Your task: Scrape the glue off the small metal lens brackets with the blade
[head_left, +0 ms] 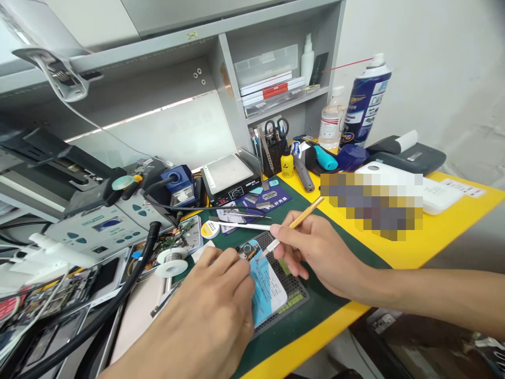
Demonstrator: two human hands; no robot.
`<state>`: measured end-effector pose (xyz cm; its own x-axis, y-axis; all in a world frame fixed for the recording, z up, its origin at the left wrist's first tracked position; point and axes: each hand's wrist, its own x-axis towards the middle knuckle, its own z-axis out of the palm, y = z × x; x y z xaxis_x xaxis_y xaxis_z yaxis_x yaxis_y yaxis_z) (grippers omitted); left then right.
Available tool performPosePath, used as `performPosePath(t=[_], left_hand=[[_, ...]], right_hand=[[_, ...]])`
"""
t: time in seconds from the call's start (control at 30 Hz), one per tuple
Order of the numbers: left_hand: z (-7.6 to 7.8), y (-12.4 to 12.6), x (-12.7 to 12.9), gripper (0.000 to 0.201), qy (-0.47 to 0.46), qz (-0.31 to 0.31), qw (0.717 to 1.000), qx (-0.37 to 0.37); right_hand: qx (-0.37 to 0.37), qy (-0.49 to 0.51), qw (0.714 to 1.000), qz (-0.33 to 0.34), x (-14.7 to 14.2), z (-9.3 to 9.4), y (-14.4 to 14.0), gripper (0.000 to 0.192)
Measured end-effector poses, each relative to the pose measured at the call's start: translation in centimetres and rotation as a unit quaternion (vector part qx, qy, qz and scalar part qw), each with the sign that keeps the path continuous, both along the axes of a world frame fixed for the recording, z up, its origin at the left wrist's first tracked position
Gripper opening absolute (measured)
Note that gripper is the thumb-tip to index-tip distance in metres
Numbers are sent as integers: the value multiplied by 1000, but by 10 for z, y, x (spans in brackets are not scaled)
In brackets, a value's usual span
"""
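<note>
My left hand [213, 310] lies flat on the opened phone [265, 281], fingers together and pressing down on its near end to pin it to the dark mat [295, 295]. My right hand [315, 252] has thumb and 2 fingers pinched on a thin wooden-handled tool [294, 225], metal tip angled down to the phone's camera corner [248, 250], just ahead of my left fingertips [236, 260]. Whether the tip touches the part or sits just above it I can't tell from here

Step in hand, as I read it: picking or prying at the small camera part on the top end of the phone while the other hand braces the body

Next move looks to need a light, controlled tip with the left hand firm so the phone doesn't skid; slip risk is toward my left fingertips, which sit right beside the tip

Past the right fingers: tweezers [240, 225] and a solder reel [210, 230] lie on the green mat [323, 305], clear of the work. Off my left hand sits a wire spool [170, 263] and a black hose [130, 295]
</note>
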<state>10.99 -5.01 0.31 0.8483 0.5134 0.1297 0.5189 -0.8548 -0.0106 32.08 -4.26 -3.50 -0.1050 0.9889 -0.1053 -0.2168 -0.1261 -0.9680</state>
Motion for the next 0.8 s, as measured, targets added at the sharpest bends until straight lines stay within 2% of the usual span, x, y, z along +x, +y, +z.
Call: performPosePath(t=[0.23,0.3,0.37,0.5,0.6,0.8], left_hand=[[-4,-4,-22,19,-131,66,987,-72],[-5,-6,-24,18,-142,72,984,-84],[-4,-8,-22,19,-122,53,989,-60],[-1,-6,-11,19,-18,3,1000,18],[2,-5,-4,18,46,-23,997,58],[8,-7,9,19,112,-60,984,125]], right_hand=[[0,9,1000,0,1,-1,1,39],[2,7,1000,1,0,0,1,38],[4,4,1000,-1,-1,0,1,38],[8,3,1000,-11,-3,0,2,39],[10,4,1000,-14,-4,0,3,39],[10,-2,1000,-16,-2,0,3,36]])
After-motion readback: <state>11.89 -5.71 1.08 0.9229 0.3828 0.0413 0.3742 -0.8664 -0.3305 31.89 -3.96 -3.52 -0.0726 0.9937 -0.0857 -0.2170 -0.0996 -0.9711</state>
